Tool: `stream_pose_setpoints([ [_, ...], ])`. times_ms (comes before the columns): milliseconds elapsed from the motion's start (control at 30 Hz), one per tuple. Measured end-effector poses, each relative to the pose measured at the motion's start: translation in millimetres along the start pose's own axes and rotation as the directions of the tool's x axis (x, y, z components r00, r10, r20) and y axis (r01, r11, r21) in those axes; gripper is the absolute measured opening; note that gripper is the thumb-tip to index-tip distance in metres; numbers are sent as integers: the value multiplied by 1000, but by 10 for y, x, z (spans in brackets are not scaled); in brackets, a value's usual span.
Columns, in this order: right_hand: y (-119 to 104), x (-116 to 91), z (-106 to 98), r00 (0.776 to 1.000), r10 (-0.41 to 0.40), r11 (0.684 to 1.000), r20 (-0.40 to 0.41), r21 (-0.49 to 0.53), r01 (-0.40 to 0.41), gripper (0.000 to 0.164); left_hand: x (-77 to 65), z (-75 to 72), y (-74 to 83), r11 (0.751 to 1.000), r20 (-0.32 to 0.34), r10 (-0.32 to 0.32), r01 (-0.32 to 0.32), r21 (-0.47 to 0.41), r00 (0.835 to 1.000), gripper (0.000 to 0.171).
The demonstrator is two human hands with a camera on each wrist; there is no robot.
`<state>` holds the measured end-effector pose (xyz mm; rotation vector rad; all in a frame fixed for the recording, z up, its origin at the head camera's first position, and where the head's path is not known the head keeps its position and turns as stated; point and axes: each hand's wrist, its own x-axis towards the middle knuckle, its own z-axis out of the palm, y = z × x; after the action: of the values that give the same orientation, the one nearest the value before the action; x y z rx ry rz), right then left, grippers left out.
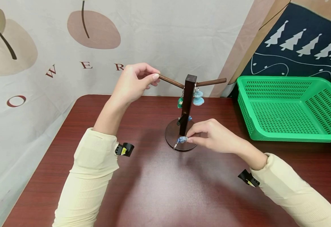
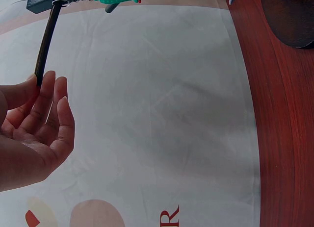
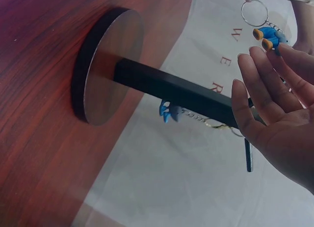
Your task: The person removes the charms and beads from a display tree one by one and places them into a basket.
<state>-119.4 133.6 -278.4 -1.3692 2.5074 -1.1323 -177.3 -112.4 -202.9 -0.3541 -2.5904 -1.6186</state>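
Note:
In the head view my left hand (image 1: 135,81) pinches the outer end of a wooden peg (image 1: 171,81) between thumb and fingers. That peg juts from the top of a dark wooden stand (image 1: 188,105) with a round base (image 1: 171,140). Low in front of the post, my right hand (image 1: 216,137) pinches a small blue figurine keychain (image 1: 182,139). Its yellow-footed figure and metal ring (image 3: 254,12) show in the right wrist view. A green figure keychain (image 1: 180,102) hangs on the left peg near the post; a light blue keychain (image 1: 198,99) hangs on the right peg (image 1: 213,82).
A green plastic basket (image 1: 267,137) stands on the right of the reddish-brown table (image 1: 154,189). Behind the post dangles another blue keychain (image 3: 171,112). A short dark peg (image 1: 179,122) sticks out lower on the post. A printed cloth (image 1: 159,31) covers the background.

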Motion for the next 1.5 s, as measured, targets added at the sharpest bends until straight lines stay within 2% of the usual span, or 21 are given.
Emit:
stream_pose_setpoints([
  [300, 95, -52, -86, 994, 106, 994, -38, -25, -107, 8, -1, 0, -4, 1000, 0, -1, 1, 6, 1000, 14],
  [567, 162, -106, -179, 975, 213, 974, -69, -68, -218, 7, -6, 0, -1, 1000, 4, -3, 3, 9, 1000, 14],
  [1067, 209, -173, -349, 936, 325, 939, -134, -75, -336, 4, 11, 6, -20, 1000, -6, 4, -4, -7, 1000, 13],
  [1500, 192, -216, -470, 904, 383, 913, -187, -68, -401, 4, 3, 2, -12, 1000, 3, 2, -2, 10, 1000, 14],
])
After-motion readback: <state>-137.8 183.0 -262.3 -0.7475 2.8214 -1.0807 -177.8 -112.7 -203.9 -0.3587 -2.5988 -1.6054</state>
